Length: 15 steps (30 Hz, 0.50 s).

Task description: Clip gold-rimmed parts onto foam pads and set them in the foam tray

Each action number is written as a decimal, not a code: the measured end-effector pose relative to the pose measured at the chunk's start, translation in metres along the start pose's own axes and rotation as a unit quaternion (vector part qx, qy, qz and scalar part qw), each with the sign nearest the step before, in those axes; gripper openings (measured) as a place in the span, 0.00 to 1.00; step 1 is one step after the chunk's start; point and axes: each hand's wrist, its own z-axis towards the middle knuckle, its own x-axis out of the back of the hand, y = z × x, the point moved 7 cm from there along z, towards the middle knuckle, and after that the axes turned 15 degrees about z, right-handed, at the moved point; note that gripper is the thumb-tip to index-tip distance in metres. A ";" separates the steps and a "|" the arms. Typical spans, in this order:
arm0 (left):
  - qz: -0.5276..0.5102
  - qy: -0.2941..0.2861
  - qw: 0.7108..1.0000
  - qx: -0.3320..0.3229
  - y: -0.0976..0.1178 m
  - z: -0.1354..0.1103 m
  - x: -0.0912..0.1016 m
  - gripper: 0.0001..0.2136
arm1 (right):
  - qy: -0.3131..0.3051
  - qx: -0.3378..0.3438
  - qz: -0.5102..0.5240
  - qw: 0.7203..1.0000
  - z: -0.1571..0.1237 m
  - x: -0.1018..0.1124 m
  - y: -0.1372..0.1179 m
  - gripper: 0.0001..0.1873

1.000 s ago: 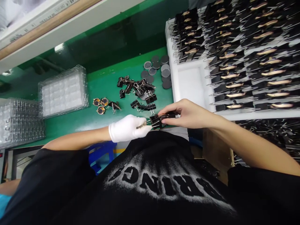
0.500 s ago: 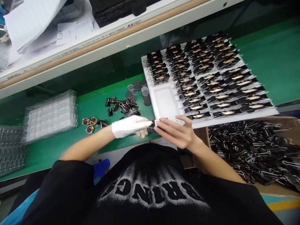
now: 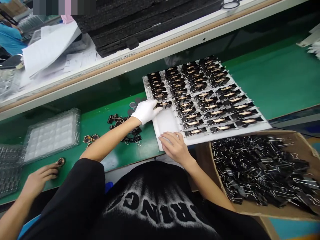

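Observation:
My left hand, in a white glove, reaches out over the left side of a white foam tray and pinches a black binder clip at the end of a row of clips. Rows of black clips with tan pieces fill most of that tray. My bare right hand lies flat on the tray's near left corner, fingers spread, holding nothing. A small heap of loose black clips lies on the green table just left of the tray.
A cardboard box full of black clips sits at the right by my body. Clear plastic blister trays lie at left. Another person's hand touches a small round part at lower left. Grey discs lie behind my glove. A shelf edge runs above.
My gloved left hand has carried the clip from in front of my chest out to the tray's rows. My right hand let go and dropped flat on the tray corner. Another person's hand appeared at left.

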 end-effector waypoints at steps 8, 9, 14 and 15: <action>0.070 0.026 0.997 -0.018 -0.006 -0.040 0.024 0.19 | -0.028 -0.037 0.007 0.999 -0.001 0.004 0.003 0.16; 0.054 0.031 0.998 -0.024 -0.016 -0.053 0.029 0.19 | -0.034 -0.040 0.013 0.999 0.000 0.005 0.002 0.15; -0.028 0.110 0.984 0.138 -0.117 -0.140 0.041 0.17 | -0.070 -0.040 0.022 0.997 0.018 0.004 -0.003 0.16; -0.034 0.133 0.970 0.201 -0.143 -0.162 0.039 0.16 | -0.080 -0.036 0.014 0.996 0.027 0.000 -0.004 0.15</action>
